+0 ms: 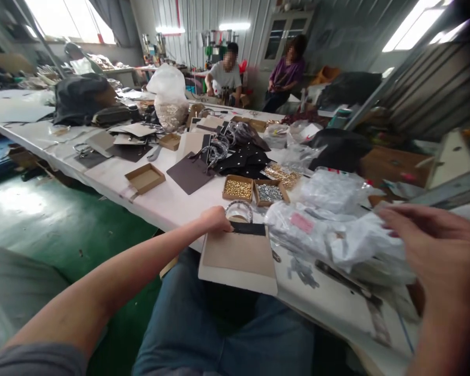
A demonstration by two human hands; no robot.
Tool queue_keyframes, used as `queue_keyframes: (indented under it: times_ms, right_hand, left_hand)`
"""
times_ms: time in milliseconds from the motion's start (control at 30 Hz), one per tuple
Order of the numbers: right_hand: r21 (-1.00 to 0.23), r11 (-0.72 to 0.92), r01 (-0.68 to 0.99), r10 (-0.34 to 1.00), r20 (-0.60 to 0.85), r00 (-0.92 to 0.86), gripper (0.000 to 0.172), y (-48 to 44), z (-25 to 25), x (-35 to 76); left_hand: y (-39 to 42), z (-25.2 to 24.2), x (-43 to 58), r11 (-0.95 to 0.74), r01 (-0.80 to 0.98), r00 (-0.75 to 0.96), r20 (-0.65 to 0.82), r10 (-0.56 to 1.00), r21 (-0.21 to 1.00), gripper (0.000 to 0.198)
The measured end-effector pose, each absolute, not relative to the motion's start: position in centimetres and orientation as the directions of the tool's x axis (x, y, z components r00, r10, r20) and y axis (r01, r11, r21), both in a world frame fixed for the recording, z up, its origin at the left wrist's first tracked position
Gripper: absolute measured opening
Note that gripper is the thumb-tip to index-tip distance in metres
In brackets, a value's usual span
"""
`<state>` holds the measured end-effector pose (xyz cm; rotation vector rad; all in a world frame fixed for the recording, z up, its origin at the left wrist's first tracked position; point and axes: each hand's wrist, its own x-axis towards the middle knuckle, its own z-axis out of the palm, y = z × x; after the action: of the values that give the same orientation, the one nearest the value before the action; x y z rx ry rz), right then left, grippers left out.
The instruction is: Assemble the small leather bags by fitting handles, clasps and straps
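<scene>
My left hand [218,219] is closed on the top edge of a beige flat panel [238,256], which has a black strip along that edge. A ring-shaped handle [241,205], seemingly wrapped in clear plastic, stands up behind the strip. The panel hangs over the table's front edge, above my lap. At the right, my right hand [434,245] is raised and somewhat blurred. Its thumb and finger come together at the tips, and anything between them is too small to make out. White plastic bags [329,230] lie to the left of that hand.
Open cardboard boxes hold gold metal pieces [238,188] and silver metal pieces [269,193]. Another cardboard box [144,179] stands left. Dark panels [190,172] and black studded pieces [245,162] lie behind. A metal bar [347,282] rests at the front right. Two people sit beyond the table.
</scene>
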<state>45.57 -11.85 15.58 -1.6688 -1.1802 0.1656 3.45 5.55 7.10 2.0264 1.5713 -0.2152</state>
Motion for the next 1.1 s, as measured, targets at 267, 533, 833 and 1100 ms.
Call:
queue_keyframes:
  times_ms: [267, 533, 833, 1100]
  right_hand:
    - [-0.842, -0.011, 0.54, 0.971, -0.139, -0.197, 0.024, -2.1, 9.4, 27.1]
    - [-0.731, 0.122, 0.671, 0.91, -0.188, -0.37, 0.02, 0.4, 5.9, 25.5]
    - [-0.717, 0.123, 0.686, 0.909, -0.196, -0.368, 0.018, 0.9, 5.1, 24.8]
    - [-0.731, 0.128, 0.67, 0.907, -0.187, -0.377, 0.02, 0.7, 5.3, 24.4]
  left_hand:
    - [4.0, 6.1, 3.1, -0.133, 0.927, 0.262, -0.35, 0.9, 0.351, 0.059]
    - [3.5, 5.6, 2.3, -0.134, 0.885, 0.299, -0.323, 0.898, 0.446, 0.057]
    - [3.6, 5.3, 2.1, -0.184, 0.855, 0.359, -0.297, 0.885, 0.485, 0.05]
    - [3.3, 6.0, 2.0, -0.184, 0.858, 0.365, -0.318, 0.875, 0.479, 0.045]
